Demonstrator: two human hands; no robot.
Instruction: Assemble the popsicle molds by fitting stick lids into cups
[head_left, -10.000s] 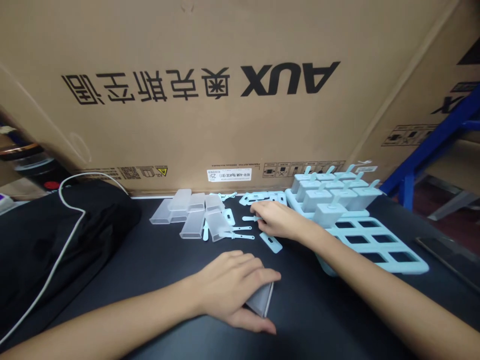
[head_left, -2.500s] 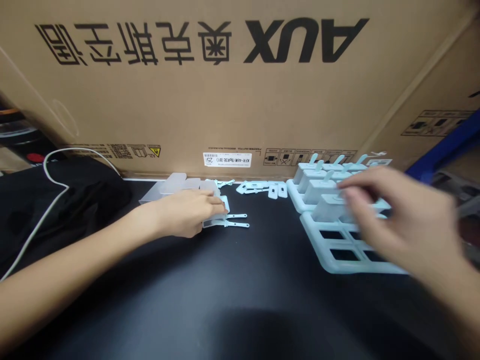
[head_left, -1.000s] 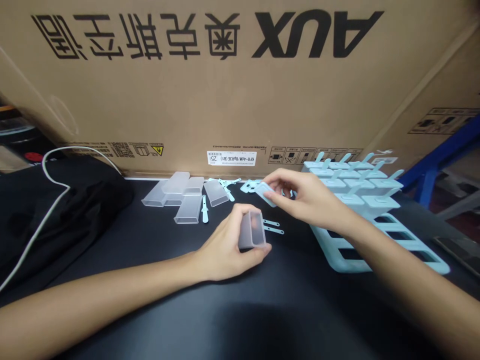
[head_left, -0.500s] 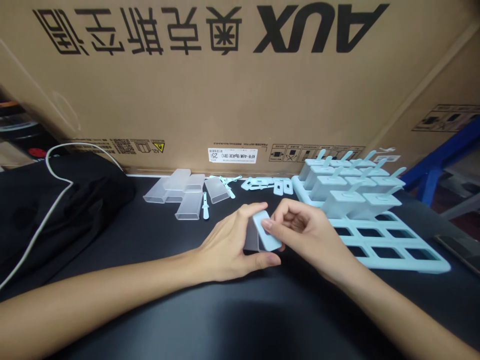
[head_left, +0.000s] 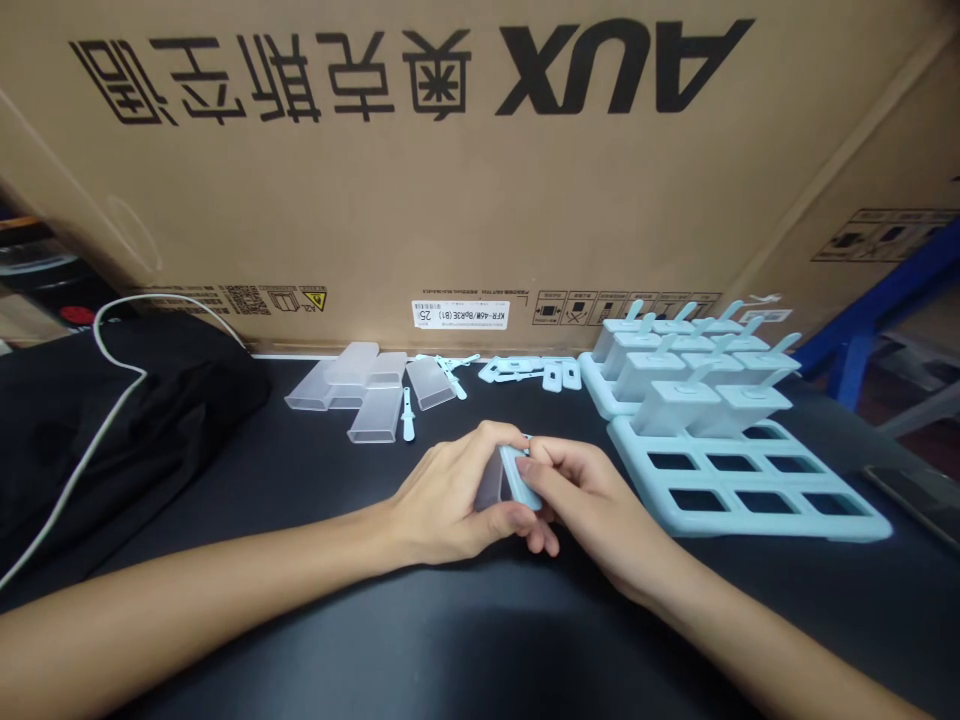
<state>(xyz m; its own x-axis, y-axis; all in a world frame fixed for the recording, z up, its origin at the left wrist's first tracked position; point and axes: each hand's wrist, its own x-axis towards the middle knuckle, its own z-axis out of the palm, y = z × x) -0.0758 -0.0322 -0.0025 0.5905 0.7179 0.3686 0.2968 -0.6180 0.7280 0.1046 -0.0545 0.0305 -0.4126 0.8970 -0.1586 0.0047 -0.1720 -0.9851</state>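
My left hand [head_left: 439,500] is wrapped around a clear ice-pop mould [head_left: 490,487], thumb below and fingers above. A light blue lid [head_left: 517,478] sits across the mould's open end. My right hand [head_left: 592,500] grips this lid, its thumb on the outer face and its other fingers partly hidden behind. Whether the lid is fully seated cannot be seen. Beyond my left hand lie several more clear moulds [head_left: 376,412] and loose blue sticks [head_left: 408,415]. Several blue lids [head_left: 553,377] are spread farther back.
At right stands a light blue rack [head_left: 675,525] with rectangular slots, several filled by lidded moulds [head_left: 675,405] with sticks upright. A large cardboard box [head_left: 480,210] walls off the back. Black cloth [head_left: 127,400] and a white cable [head_left: 97,430] lie left; a phone-like dark object [head_left: 915,505] lies right.
The lid has turned from facing the camera to nearly edge-on. My right hand has shifted left and slightly down, closer to my left hand, and the view has tilted slightly.
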